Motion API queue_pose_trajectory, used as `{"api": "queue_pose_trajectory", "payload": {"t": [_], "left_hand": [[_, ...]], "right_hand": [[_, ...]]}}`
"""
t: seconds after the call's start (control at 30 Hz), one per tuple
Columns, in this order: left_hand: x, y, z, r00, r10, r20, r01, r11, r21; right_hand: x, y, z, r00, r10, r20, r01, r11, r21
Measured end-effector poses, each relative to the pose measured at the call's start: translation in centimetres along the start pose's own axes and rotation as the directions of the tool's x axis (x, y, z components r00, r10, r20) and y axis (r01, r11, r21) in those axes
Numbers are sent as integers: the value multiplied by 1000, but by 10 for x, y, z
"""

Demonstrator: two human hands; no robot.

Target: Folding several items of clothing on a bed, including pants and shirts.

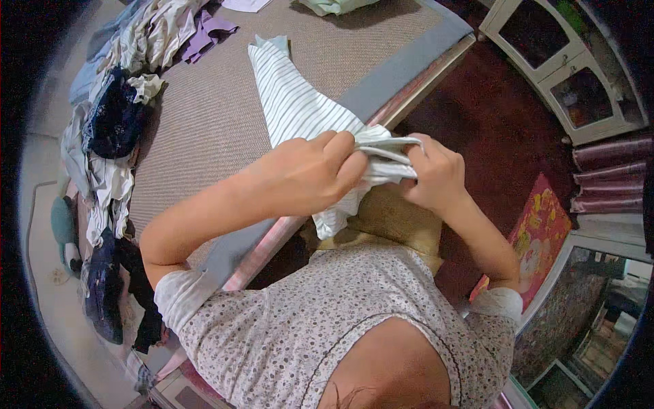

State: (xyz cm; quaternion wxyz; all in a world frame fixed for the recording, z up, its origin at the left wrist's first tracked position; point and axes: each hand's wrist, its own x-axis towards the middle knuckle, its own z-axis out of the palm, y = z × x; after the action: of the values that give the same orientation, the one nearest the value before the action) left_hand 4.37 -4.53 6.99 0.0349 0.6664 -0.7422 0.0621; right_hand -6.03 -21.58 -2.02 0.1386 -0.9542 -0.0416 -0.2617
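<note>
Near end of striped garment (300, 102) bunched under both hands; its hem and shape there hidden. Left hand (310, 174): palm and fingertips out of sight in the folds. Right hand (436, 174): fingertips buried in cloth. Pale green item (334, 5) at far edge cut off by the frame. Clothes pile (116, 116) at left: single pieces too tangled to tell apart. Cabinet (565, 75) contents blurred behind glass.

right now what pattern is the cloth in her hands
White with thin dark stripes: the striped cloth, clearest in the head view.
</note>
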Motion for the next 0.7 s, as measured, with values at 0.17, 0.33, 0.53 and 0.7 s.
{"api": "queue_pose_trajectory", "payload": {"t": [0.17, 0.33, 0.53, 0.7], "left_hand": [[-7, -7, -4, 1000, -25, 12, 25, 999, 22], [-20, 3, -8, 997, 80, -13, -77, 987, 142], [-34, 30, -13, 983, 140, -121, -138, 990, 24], [-52, 47, 14, 927, 349, -139, -375, 856, -356]], "right_hand": [[-5, 4, -7, 999, -36, -31, 39, 993, 115], [-22, 16, -32, 954, -293, 54, 265, 917, 300], [-48, 0, -71, 935, -311, 170, 226, 893, 390], [-94, -20, -69, 882, -424, 206, 163, 684, 711]]}}
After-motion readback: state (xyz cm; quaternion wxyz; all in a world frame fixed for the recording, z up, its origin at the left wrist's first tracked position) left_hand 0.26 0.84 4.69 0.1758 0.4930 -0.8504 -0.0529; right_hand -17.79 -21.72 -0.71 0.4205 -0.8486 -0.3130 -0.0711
